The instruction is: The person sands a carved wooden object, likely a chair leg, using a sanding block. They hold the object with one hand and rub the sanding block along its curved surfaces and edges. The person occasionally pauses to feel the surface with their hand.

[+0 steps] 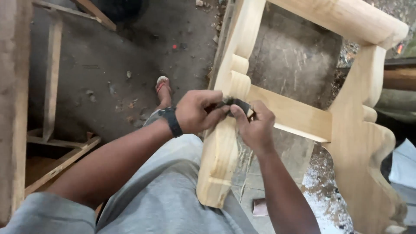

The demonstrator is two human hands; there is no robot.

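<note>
Gripping a small dark tool point(236, 104) with both my left hand point(197, 112) and right hand point(255, 125), fingers clamped, against the carved frame leg point(221, 147) (crossbar point(294, 115) just beside; stool frame point(52, 108) stood well apart).

Floor: dark grey concrete point(130, 47), dusty, strewn with small chips and debris.
Left edge: upright timber plank point(15, 108).
Left furniture: unfinished frame of thin wooden slats point(54, 78).
Lower right: pale sawdust pile point(323, 203).
Right edge: white sheet point(405, 162).
Light: dim, even daylight.
</note>
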